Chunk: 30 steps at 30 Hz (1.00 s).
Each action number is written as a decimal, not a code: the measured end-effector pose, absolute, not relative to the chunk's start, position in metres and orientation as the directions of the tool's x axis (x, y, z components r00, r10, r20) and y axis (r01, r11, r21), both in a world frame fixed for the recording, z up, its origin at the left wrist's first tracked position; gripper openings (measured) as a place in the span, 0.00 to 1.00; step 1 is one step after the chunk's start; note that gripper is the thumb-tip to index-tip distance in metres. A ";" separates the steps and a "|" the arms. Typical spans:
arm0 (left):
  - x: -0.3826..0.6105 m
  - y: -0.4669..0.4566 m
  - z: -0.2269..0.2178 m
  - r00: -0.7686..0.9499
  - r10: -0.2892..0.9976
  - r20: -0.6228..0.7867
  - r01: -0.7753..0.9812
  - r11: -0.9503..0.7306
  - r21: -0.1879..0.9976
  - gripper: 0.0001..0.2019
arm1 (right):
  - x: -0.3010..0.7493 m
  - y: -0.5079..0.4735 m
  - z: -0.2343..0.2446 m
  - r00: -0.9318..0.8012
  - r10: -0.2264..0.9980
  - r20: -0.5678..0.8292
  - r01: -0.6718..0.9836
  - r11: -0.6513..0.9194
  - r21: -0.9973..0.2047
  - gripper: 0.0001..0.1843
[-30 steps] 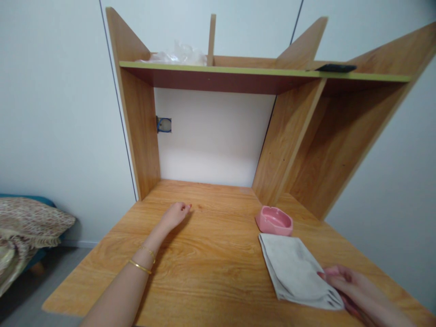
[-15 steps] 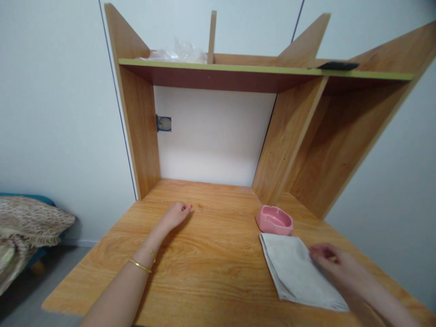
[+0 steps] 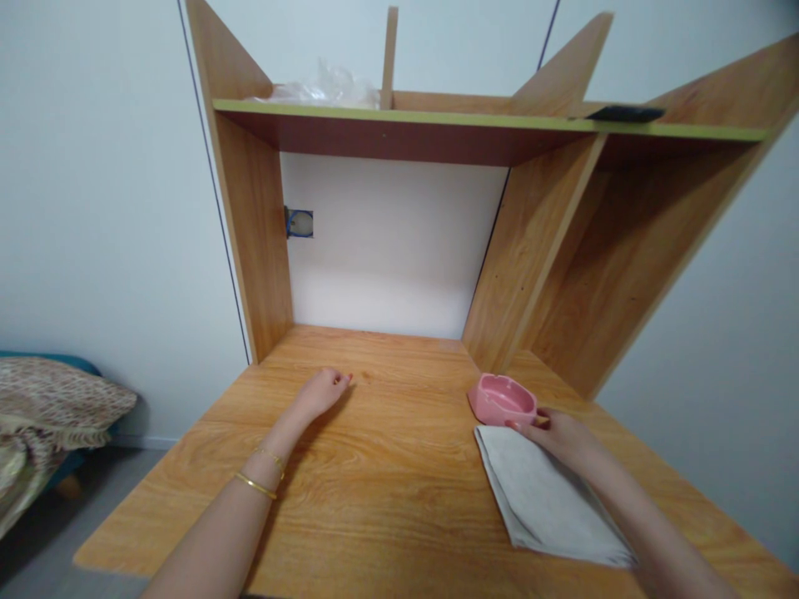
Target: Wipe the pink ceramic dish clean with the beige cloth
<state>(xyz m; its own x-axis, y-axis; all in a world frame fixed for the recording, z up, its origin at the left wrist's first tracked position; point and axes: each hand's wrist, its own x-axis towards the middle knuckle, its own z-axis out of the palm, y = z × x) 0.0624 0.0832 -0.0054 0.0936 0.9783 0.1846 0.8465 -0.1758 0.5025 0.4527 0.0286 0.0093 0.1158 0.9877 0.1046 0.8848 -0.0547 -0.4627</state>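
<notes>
A pink, angular ashtray [image 3: 500, 401] with a notched rim sits on the wooden desk, right of centre. My right hand [image 3: 558, 433] is at its near right corner, thumb along the front and fingers at the right side, gripping it. Directly in front of the ashtray lies a folded light grey cloth [image 3: 543, 491], partly under my right hand and forearm. My left hand [image 3: 325, 389] rests on the desk at the left with its fingers curled closed; nothing shows in it. Two gold bracelets circle that wrist.
The wooden desktop [image 3: 374, 499] runs back to a shelf unit [image 3: 393, 121] with upright side panels. On the shelf lie a clear plastic bag [image 3: 330, 87] and a dark flat object [image 3: 626, 113]. A wall box with wires [image 3: 300, 223] shows behind. A patterned throw [image 3: 56, 399] lies far left.
My right hand has moved from the right edge of the cloth forward and left to the ashtray, and now grips its corner. My left hand has stayed in place.
</notes>
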 end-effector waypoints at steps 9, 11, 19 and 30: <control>0.062 0.083 -0.005 0.099 0.979 0.175 0.848 -0.176 0.500 0.21 | 0.455 0.032 0.010 0.177 0.974 0.140 0.866 -0.087 -0.492 0.28; 0.061 0.084 -0.006 0.098 0.980 0.173 0.850 -0.173 0.498 0.21 | 0.464 0.030 0.008 0.179 0.977 0.112 0.836 -0.091 -0.542 0.26; 0.061 0.085 -0.007 0.108 0.980 0.166 0.849 -0.178 0.498 0.21 | 0.495 0.023 0.002 0.045 0.989 -0.142 0.610 -0.140 -0.780 0.17; 0.061 0.085 -0.008 0.094 0.984 0.151 0.856 -0.157 0.493 0.21 | 0.494 0.034 0.000 0.145 0.989 -0.006 0.672 -0.104 -0.733 0.14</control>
